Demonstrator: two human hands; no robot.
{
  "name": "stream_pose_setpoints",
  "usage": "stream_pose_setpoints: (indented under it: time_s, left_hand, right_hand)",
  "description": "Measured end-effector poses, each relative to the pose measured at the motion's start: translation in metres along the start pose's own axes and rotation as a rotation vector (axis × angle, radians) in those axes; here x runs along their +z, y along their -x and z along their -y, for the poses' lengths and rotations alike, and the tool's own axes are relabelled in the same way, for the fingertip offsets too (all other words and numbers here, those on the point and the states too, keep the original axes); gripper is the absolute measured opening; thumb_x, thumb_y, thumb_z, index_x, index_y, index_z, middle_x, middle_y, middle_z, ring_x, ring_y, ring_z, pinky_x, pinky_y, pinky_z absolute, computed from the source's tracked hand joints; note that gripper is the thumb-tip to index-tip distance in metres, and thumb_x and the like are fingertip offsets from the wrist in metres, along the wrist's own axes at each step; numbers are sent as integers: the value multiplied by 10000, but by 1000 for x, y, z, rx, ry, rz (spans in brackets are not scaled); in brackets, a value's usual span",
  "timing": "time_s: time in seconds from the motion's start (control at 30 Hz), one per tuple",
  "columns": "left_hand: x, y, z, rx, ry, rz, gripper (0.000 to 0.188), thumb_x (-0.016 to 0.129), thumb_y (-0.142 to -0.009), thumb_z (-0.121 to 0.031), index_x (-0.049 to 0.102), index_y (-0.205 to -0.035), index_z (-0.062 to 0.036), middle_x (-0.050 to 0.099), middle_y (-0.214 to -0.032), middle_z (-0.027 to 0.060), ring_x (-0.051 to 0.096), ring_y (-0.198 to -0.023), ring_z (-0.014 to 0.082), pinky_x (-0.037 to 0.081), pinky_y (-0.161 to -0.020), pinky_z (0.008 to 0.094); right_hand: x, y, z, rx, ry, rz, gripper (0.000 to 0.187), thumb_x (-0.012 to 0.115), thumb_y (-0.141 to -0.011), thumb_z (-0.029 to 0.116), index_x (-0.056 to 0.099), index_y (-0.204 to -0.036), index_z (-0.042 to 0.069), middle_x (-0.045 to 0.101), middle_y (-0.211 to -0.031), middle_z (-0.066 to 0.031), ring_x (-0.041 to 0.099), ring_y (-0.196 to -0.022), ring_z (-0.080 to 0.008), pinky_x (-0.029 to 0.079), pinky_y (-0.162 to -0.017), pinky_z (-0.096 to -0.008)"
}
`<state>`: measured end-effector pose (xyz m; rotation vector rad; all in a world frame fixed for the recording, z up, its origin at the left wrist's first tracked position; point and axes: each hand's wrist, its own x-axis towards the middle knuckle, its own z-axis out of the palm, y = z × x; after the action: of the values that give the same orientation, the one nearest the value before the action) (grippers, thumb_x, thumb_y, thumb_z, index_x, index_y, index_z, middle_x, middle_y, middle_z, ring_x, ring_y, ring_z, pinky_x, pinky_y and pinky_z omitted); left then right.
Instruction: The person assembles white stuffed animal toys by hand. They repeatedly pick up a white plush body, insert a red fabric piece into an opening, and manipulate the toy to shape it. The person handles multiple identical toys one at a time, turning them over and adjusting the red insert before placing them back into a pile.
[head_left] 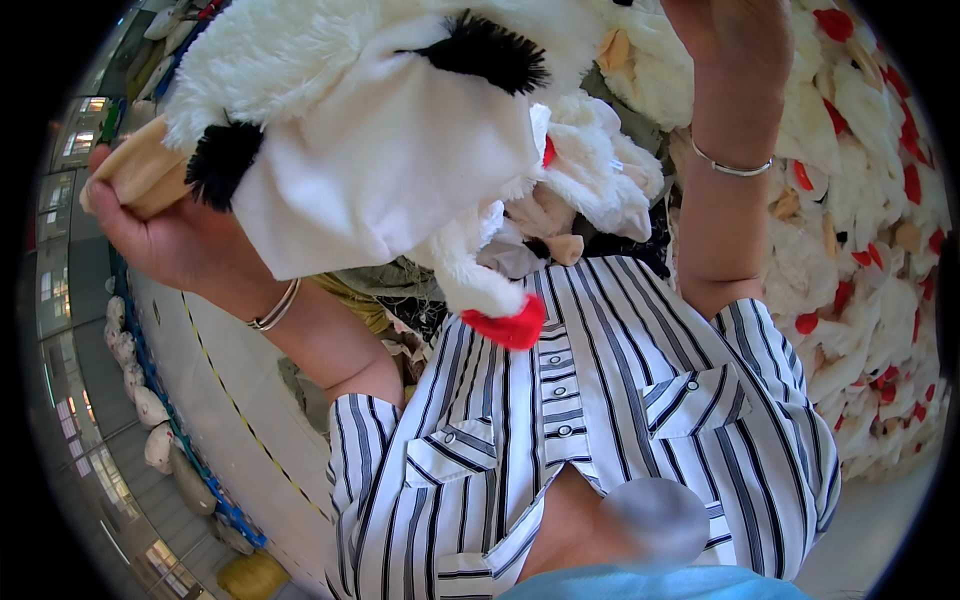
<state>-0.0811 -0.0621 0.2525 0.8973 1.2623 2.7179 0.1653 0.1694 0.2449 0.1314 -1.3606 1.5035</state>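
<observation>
Raised in front of me is a limp, unstuffed plush toy skin (380,160) of shaggy white fur and smooth white cloth. It has two black furry patches, a tan ear-like flap at its left and a red tip (515,322) on a dangling limb. My left hand (155,235) is closed on the tan flap, thumb and fingers pinching its edge. At the upper right is my right hand (728,35), raised beside the white fur. The picture's upper edge cuts off its fingers, so what it grips is hidden. Both wrists wear silver bangles.
A large heap of white plush pieces (860,270) with red and tan parts rises on my right. More white fur pieces (600,165) lie in front of my body. Along the left, stuffed sacks (150,405) line a blue edge beside a pale floor (215,370) with a yellow-black line.
</observation>
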Motion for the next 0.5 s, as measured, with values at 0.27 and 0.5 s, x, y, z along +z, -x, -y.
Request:
stream_pose_setpoints:
  time_s: [0.27, 0.5]
  left_hand:
    - [-93, 54, 64, -217, -185, 261, 175, 568, -930, -182, 565, -1070, -76, 582, -1035, 90, 615, -941, 222, 529, -839, 400]
    - [-162, 86, 89, -389, -191, 412, 53, 520, -941, -75, 561, -934, -107, 570, -914, 24, 504, -719, 95, 457, -661, 234]
  right_hand:
    - [-26, 102, -66, 494, 257, -242, 125, 521, -945, 107, 616, -1001, 48, 622, -883, -15, 587, -724, -82, 486, -597, -219]
    - [-35, 120, -76, 531, 158, -89, 187, 415, -995, 80, 592, -934, 84, 484, -727, 56, 360, -538, -13, 296, -475, -172]
